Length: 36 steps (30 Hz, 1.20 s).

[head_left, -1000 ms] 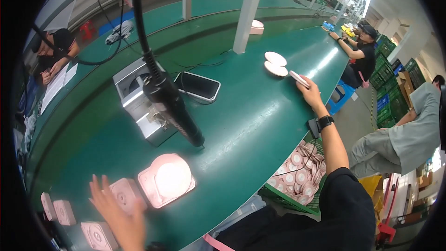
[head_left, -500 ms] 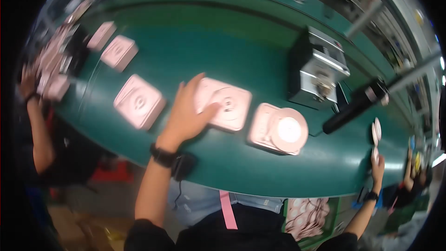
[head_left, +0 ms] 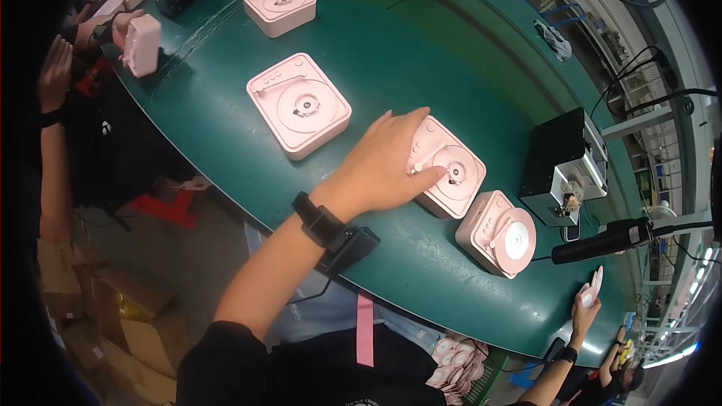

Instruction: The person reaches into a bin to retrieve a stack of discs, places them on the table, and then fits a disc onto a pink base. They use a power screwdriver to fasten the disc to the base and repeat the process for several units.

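L hand (head_left: 380, 162) now down on pink box (head_left: 462, 182), R hand (head_left: 583, 317) on disc (head_left: 588, 298), both clamped, blk tool (head_left: 602, 244) btwn.

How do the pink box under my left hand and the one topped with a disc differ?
The touched box shows its hub; the disc box has a white-centred disc over its hub. Your left hand lies on the touched box; no hand touches the disc box. Both are pink, with rounded corners.
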Available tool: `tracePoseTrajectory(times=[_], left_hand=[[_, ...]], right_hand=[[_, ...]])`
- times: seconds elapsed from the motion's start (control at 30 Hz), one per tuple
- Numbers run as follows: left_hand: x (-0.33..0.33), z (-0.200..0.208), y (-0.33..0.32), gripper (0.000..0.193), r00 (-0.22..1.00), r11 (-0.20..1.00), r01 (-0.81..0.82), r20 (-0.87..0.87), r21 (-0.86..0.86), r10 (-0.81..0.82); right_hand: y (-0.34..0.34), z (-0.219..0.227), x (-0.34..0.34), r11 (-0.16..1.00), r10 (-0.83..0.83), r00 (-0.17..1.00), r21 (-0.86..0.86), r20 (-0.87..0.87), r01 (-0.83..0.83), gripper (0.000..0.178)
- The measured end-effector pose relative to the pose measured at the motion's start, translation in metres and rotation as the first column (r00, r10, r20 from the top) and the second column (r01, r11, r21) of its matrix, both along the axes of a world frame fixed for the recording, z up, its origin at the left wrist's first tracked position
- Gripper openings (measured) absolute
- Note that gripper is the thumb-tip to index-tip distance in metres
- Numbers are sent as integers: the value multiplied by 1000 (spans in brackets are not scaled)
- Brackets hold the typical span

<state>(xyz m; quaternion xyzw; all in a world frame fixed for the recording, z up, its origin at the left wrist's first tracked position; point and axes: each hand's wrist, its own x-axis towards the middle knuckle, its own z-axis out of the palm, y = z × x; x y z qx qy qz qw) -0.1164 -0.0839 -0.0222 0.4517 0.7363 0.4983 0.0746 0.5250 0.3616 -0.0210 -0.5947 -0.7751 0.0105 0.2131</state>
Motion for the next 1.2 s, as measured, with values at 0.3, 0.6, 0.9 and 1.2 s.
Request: tracePoseTrajectory(times=[0.3, 0.6, 0.9, 1.2], left_hand=[[8, 13, -20, 106, 984, 979, 176, -4, 99, -176], [30, 18, -55, 119, 973, 957, 231, 71, -174, -222], [39, 9, -48, 132, 980, 980, 192, 56, -48, -190], [40, 6, -50, 133, 982, 982, 184, 57, -46, -181]], right_hand=[[-81, 73, -62, 965, 189, 870, 252, -455, -77, 102], [-261, 145, -349, 375, 924, 376, -23, -66, -927, 91], [-282, 93, -435, 137, 978, 152, -115, -142, -984, 68], [-305, 67, -428, 243, 970, 240, -188, 38, -952, 82]])
